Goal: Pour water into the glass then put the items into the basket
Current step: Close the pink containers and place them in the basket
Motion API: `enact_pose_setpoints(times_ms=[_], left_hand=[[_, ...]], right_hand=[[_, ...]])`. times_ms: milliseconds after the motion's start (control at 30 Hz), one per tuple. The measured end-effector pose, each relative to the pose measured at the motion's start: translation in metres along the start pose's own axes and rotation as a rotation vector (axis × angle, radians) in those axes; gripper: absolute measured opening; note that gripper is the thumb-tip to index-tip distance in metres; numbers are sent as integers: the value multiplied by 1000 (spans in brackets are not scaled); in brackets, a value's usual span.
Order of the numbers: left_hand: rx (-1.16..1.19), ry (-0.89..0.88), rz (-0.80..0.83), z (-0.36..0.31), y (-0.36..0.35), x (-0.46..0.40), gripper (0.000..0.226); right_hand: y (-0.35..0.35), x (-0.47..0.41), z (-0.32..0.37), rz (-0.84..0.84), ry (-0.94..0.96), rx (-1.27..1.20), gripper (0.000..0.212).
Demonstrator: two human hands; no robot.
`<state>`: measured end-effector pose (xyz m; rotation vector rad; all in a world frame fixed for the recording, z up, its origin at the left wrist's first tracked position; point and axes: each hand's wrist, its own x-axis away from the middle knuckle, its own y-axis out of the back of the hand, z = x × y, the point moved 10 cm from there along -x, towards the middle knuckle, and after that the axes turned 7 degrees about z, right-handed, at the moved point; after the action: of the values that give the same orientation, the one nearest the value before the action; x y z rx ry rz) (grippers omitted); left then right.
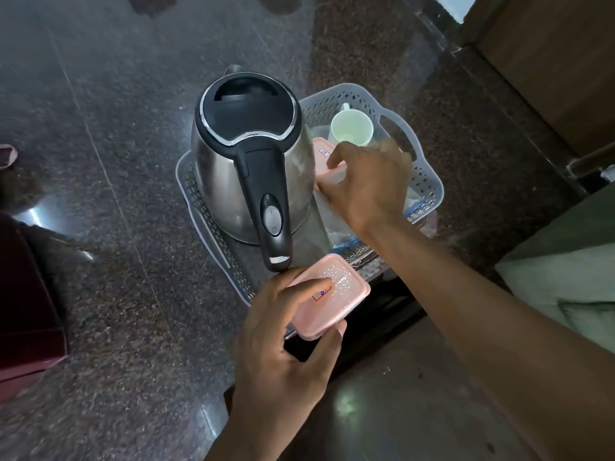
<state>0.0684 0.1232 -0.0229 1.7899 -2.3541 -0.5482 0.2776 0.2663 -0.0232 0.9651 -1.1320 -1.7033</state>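
A steel kettle (233,168) with a black lid and handle stands in the left half of a white perforated basket (429,181) on the dark granite counter. A pale green cup (351,128) sits at the basket's far side. My right hand (369,184) reaches into the basket and grips a pink-lidded plastic box (324,154) beside the kettle. Just in front of the basket's near edge, my left hand (283,354) holds a second pink-lidded box (329,294), thumb on its lid. Clear plastic bags (336,227) lie under my right hand.
A dark maroon box (26,304) stands at the left edge of the counter. A wooden cabinet (549,61) rises at the upper right. A pale surface (565,277) lies to the right, below the counter edge.
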Motion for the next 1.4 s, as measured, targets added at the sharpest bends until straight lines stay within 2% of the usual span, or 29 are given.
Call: enact_pose_setpoints(times_ms=[200,333,533,600,733,833,900,967,1033,1233,1400], left_hand=[[-7,-21,10,-2,-1,-1,43],[-18,-23,4,0,-2,0,43],[-5,-6,1,4,-5,3,43],[-24,-7,9,6,-5,3,43],[93,9,31,10,-6,2,41],[208,57,49,16,-11,2,48],[227,76,59,16,-14,1,52],[234,61,68,8,-17,-1,55],[250,35,91,-2,-21,-5,58],[286,9,157,-13,-32,-12,65],[285,4,192,-9,-33,-15,70]], right_hand=[[-8,-7,9,15,28,159,24],[-16,-8,8,84,47,149,18],[-14,-1,9,221,96,59,36],[-5,4,6,254,90,-38,40],[14,26,-21,351,-65,-466,34],[17,57,-23,550,-86,-827,33],[23,77,-24,673,-36,-980,42],[29,98,-29,797,26,-1046,58],[36,117,-35,882,77,-1090,63],[51,137,-51,821,104,-1243,51],[53,143,-46,827,155,-1231,47]])
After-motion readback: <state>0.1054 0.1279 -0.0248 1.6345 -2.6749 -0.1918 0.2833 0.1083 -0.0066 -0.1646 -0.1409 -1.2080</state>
